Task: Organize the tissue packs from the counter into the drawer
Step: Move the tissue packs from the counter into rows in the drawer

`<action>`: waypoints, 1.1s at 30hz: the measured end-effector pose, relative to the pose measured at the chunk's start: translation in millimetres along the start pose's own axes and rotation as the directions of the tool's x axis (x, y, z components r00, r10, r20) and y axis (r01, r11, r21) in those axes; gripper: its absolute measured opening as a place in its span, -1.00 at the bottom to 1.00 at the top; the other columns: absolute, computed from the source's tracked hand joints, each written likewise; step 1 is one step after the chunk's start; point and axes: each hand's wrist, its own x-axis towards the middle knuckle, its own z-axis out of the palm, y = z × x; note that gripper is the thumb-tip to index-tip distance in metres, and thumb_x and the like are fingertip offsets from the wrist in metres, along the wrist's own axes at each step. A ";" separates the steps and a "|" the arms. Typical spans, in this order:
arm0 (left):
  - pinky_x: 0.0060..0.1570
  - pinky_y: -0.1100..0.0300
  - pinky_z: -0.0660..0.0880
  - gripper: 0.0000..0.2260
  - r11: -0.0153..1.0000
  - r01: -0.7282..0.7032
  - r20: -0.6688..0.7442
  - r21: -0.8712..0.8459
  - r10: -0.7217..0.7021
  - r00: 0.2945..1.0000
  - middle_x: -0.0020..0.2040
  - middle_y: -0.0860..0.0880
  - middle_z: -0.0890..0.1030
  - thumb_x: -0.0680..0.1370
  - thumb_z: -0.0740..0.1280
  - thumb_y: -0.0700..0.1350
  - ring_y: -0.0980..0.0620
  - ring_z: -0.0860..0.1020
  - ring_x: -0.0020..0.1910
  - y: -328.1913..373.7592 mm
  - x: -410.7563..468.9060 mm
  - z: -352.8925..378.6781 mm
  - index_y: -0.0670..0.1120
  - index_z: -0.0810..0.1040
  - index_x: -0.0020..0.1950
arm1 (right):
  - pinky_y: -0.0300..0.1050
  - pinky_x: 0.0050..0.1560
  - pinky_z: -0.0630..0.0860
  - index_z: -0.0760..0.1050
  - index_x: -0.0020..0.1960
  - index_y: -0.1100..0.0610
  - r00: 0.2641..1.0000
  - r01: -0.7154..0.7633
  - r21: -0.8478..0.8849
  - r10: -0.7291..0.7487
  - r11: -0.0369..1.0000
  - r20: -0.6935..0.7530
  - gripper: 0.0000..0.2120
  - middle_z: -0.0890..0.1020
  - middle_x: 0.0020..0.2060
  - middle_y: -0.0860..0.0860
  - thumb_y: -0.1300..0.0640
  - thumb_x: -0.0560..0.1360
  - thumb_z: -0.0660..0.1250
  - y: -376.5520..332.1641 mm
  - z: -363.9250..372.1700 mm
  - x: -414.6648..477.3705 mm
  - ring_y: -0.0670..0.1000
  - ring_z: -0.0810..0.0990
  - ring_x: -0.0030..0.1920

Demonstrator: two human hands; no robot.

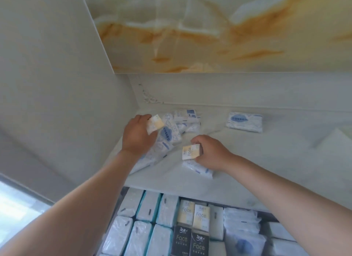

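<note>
Nearest me, the drawer (pixel 120 200) sat nearly full of upright packs. On the counter (pixel 266 160) my left hand (pixel 138 135) pinched one yellow pack (pixel 155 124) by its edges above the blue-white heap (pixel 171 133); my right hand (pixel 211 152) curled round a second yellow pack (pixel 191 151). Both looked light, soft and slippery-wrapped, best held across the short sides. A lone pack (pixel 244 121) lay rightward, under marbled wall (pixel 209 36).

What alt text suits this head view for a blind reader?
Left hand and right hand each grip a yellow tissue pack over a counter strewn with blue-printed packs; the open drawer below holds rows of packs.
</note>
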 end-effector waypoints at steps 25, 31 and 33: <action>-0.18 0.13 0.50 -0.49 0.912 -0.409 0.425 0.007 0.368 0.827 0.21 0.02 0.46 0.41 0.41 -0.31 -0.07 0.57 0.00 48.1 -213.4 16.2 0.12 0.54 0.28 | -0.18 -0.10 0.35 0.54 0.03 0.04 0.955 -0.280 0.005 0.279 0.960 -0.099 -0.76 0.53 0.00 -0.05 -0.02 0.43 0.47 -8.3 85.5 -174.9 0.00 0.47 0.08; -0.14 0.07 0.61 -0.38 0.966 -0.255 0.335 -0.052 0.257 0.906 0.31 -0.01 0.37 0.39 0.30 -0.44 -0.07 0.48 0.16 42.7 -223.3 33.6 0.08 0.54 0.33 | -0.22 -0.41 0.22 0.35 -0.34 0.08 0.844 -0.435 0.198 0.475 0.878 -0.248 -0.68 0.49 -0.35 -0.05 0.09 0.54 0.38 -7.2 99.9 -166.1 0.00 0.46 -0.28; -0.04 0.11 0.59 -0.44 0.975 -0.142 0.325 -0.173 0.192 0.926 0.31 -0.04 0.37 0.43 0.26 -0.43 -0.06 0.51 0.16 42.4 -225.9 37.9 0.02 0.55 0.33 | -0.18 -0.39 0.26 0.43 -0.27 0.14 0.829 -0.464 0.240 0.514 0.853 -0.221 -0.73 0.53 -0.32 -0.01 0.09 0.57 0.33 -4.2 102.1 -160.6 0.01 0.46 -0.29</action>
